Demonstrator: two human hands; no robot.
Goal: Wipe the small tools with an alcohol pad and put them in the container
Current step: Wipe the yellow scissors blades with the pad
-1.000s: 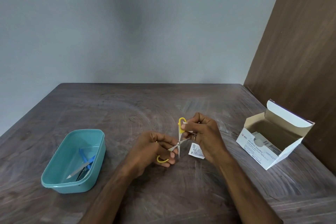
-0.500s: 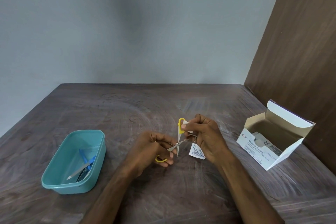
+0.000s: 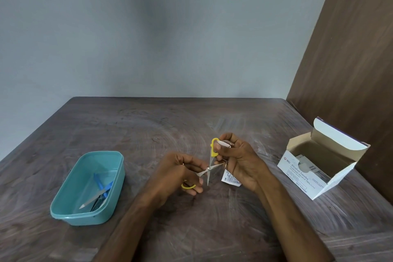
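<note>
Small yellow-handled scissors (image 3: 209,168) are held spread wide above the table's middle. My left hand (image 3: 177,174) grips the lower yellow loop, fingers curled round it. My right hand (image 3: 238,160) pinches a white alcohol pad (image 3: 223,143) against the upper yellow loop. A torn white pad wrapper (image 3: 229,179) shows just below my right hand; whether the hand holds it I cannot tell. The teal container (image 3: 70,206) stands at the left with blue-handled and metal tools (image 3: 100,192) inside it.
An open white box of alcohol swabs (image 3: 314,170) lies at the right, near a brown wooden panel (image 3: 350,59). The dark wooden table (image 3: 148,125) reaches back to a grey wall.
The scissors and both hands have shifted only slightly; my right hand still rubs the pad at the upper yellow loop.
</note>
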